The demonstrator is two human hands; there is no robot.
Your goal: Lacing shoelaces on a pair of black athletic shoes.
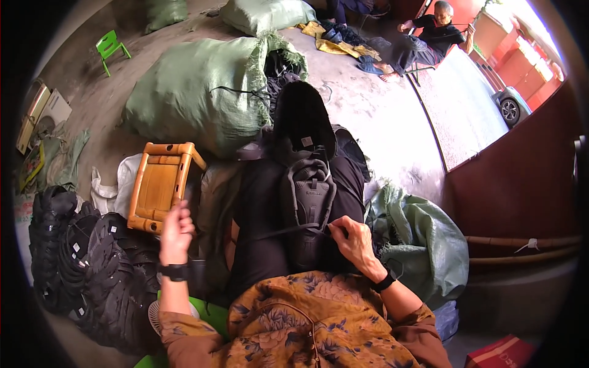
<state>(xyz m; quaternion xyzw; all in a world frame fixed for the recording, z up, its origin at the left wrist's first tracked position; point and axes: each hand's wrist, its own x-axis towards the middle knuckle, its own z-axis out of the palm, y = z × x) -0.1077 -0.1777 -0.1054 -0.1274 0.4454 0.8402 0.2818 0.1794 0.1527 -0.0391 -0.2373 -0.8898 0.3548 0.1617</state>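
At centre, my right hand (356, 246) pinches thin cord (276, 233) across a dark, oval-mouthed shoe (311, 202); my left hand (177, 232) is clenched, contents unclear.

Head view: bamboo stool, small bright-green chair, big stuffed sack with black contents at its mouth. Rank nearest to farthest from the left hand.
From the left hand:
1. Bamboo stool: just beyond the hand, on the person's left.
2. Big stuffed sack: farther ahead, past the stool.
3. Small bright-green chair: farthest, upper left, beyond the sack.
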